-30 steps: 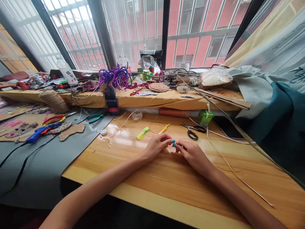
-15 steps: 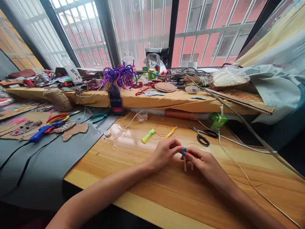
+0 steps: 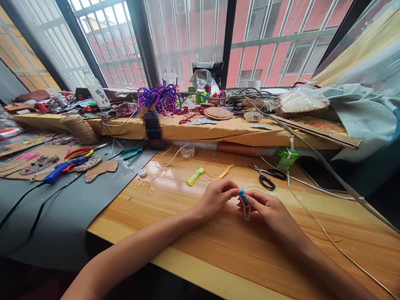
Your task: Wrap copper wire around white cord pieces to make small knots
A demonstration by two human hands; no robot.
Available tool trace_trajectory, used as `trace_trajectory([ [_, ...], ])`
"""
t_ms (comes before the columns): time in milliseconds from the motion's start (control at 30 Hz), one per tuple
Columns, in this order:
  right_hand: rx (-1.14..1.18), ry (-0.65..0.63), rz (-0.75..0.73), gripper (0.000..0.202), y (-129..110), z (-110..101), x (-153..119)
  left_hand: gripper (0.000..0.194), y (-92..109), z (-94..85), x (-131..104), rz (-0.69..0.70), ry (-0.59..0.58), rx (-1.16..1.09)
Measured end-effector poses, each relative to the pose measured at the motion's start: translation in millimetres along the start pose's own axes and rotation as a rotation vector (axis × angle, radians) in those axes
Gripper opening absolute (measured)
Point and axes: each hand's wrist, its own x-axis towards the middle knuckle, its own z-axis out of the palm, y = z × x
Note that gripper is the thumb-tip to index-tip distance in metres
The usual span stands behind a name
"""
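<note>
My left hand (image 3: 218, 198) and my right hand (image 3: 263, 205) meet above the wooden table, thumbs and fingertips pinched close together. Between them is a small piece of white cord (image 3: 247, 213), whose ends hang down below the fingers. Both hands are closed on it; the part inside the fingertips is hidden. Blue polish shows on the thumbnails. A yellow pointed tool (image 3: 224, 172) lies just beyond my left hand, and a yellow-green lighter (image 3: 195, 176) is farther left. Black-handled scissors (image 3: 267, 180) rest beyond my right hand.
A green box (image 3: 286, 158) and a dark phone-like slab (image 3: 318, 175) stand at the right, with a white cable (image 3: 315, 223) running past. A blue glue gun (image 3: 61, 171) and teal pliers (image 3: 133, 153) lie on the grey mat (image 3: 62, 221). Behind runs a cluttered ledge (image 3: 187, 131).
The hanging ends of the white cord have drawn together; they hung apart before. The fingertips have shifted slightly against each other. The whole view has moved a little.
</note>
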Motion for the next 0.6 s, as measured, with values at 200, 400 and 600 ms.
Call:
trace_trajectory([
  [200, -0.155, -0.046, -0.081, 0.028, 1.2, 1.4, -0.3, 0.021, -2.2, -2.5, 1.6, -0.055, -0.047, -0.099],
  [400, -0.305, -0.043, -0.123, 0.029, -0.9, 3.4, -2.4, 0.019, -5.6, 0.8, -0.2, -0.036, -0.071, -0.091],
  [600, -0.225, -0.073, -0.083, 0.033, 5.0, 4.7, -0.5, 0.019, 6.0, -38.7, 23.6, 0.128, 0.118, 0.283],
])
